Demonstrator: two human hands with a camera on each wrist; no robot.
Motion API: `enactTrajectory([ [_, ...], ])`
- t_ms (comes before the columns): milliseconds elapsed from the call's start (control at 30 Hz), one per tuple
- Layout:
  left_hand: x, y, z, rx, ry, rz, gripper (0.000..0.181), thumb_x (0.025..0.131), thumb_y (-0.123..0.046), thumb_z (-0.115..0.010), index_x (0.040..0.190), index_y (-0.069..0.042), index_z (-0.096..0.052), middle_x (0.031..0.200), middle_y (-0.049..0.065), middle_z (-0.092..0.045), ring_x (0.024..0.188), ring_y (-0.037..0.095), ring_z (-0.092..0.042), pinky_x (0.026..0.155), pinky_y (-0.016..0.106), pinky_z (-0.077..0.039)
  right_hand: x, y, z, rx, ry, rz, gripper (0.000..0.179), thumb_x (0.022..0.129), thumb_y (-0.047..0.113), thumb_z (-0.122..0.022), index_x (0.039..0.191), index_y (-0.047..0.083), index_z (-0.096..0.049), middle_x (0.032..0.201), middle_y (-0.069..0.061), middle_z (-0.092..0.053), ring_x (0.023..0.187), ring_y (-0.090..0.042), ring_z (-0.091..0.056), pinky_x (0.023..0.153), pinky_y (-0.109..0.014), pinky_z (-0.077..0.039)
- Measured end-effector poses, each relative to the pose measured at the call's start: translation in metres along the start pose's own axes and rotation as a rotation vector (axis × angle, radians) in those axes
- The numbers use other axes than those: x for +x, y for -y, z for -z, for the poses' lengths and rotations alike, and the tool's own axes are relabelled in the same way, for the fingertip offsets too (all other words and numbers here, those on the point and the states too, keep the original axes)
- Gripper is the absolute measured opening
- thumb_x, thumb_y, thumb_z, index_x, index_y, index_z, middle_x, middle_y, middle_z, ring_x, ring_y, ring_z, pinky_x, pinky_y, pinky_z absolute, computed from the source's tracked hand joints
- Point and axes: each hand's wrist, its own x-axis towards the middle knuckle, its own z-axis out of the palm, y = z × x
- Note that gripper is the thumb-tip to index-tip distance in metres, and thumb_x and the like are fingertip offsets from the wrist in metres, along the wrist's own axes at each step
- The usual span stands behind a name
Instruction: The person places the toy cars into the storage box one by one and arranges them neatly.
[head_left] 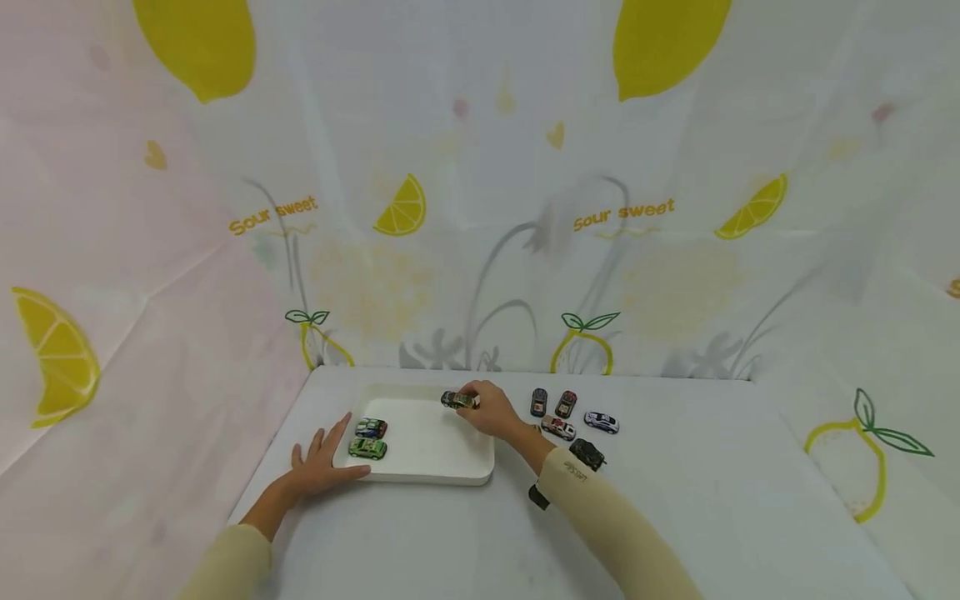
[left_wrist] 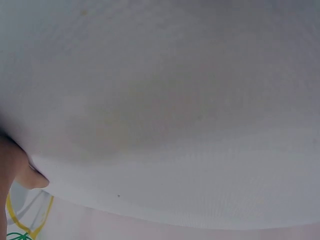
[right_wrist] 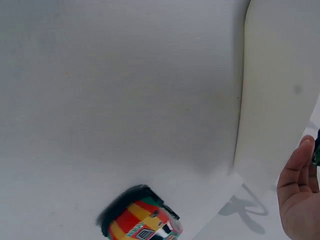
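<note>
- Right hand (head_left: 489, 410): thumb and fingers drawn close together, pinching a dark toy car (head_left: 452, 398). Gap between fingertips is narrow, only the car's width.
- Held car: seen over the far right part of the white tray (head_left: 435, 479), front end jutting out left of the fingertips. Whether it touches the tray cannot be told.
- Right wrist view: the same pinch shows at the right edge, thumb against a dark, greenish piece of the car; most of it is cut off by the frame.
- Left hand (head_left: 318, 469): fingers spread wide, thumb stretched out along the tray's near left corner, index finger reaching up beside its left rim. No car in its grasp.
- Left wrist view: only part of the hand enters, at the left edge.
- Tray, left side: a green car (head_left: 367, 449) nearest the left thumb; a blue, white and green car (head_left: 371, 428) just beyond it.
- Right of the tray, on the white table (head_left: 690, 500): a dark blue-grey car (head_left: 538, 402), a red and black car (head_left: 566, 405), a white and red car (head_left: 558, 428), a white and blue car (head_left: 602, 422), and a black car (head_left: 588, 454) close to the right sleeve (head_left: 607, 517).
</note>
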Motion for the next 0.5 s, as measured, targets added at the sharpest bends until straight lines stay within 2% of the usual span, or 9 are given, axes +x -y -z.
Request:
enactTrajectory([
  [133,-0.004,0.002,0.001,-0.004,0.000,0.017,0.115,0.081,-0.060,-0.070,0.160,-0.019,0.003,0.164,0.024,-0.002,0.146,0.054,0.010,0.106,0.074,0.020,0.007,0.006,-0.008,-0.017,0.011,0.018,0.027,0.090,0.019,-0.072,0.114,0.008,-0.067,0.109,-0.008,-0.066,0.099,-0.021,-0.061,0.086,-0.037,-0.052],
  [233,-0.004,0.000,0.001,-0.006,0.004,0.020,0.115,0.081,-0.062,-0.069,0.160,-0.020,0.003,0.165,0.022,-0.002,0.147,0.052,0.011,0.106,0.073,0.021,0.009,0.010,-0.013,-0.026,-0.002,0.010,0.027,0.089,0.018,-0.073,0.112,0.006,-0.067,0.106,-0.009,-0.066,0.096,-0.021,-0.061,0.084,-0.038,-0.051],
  [367,-0.004,-0.001,0.000,-0.018,0.007,0.027,0.116,0.080,-0.060,-0.071,0.160,-0.020,0.002,0.165,0.023,-0.003,0.147,0.052,0.011,0.106,0.073,0.022,0.009,0.016,-0.019,-0.028,0.053,0.012,0.028,0.089,0.017,-0.073,0.113,0.005,-0.066,0.106,-0.010,-0.065,0.091,-0.018,-0.058,0.079,-0.032,-0.050],
  [500,-0.003,0.001,-0.004,-0.002,-0.014,0.002,0.115,0.080,-0.062,-0.070,0.160,-0.020,0.001,0.164,0.024,-0.006,0.147,0.053,0.009,0.106,0.073,0.021,0.012,0.023,-0.021,-0.035,0.086,0.025,0.029,0.090,0.018,-0.072,0.115,0.005,-0.066,0.109,-0.010,-0.066,0.093,-0.018,-0.059,0.081,-0.032,-0.049],
])
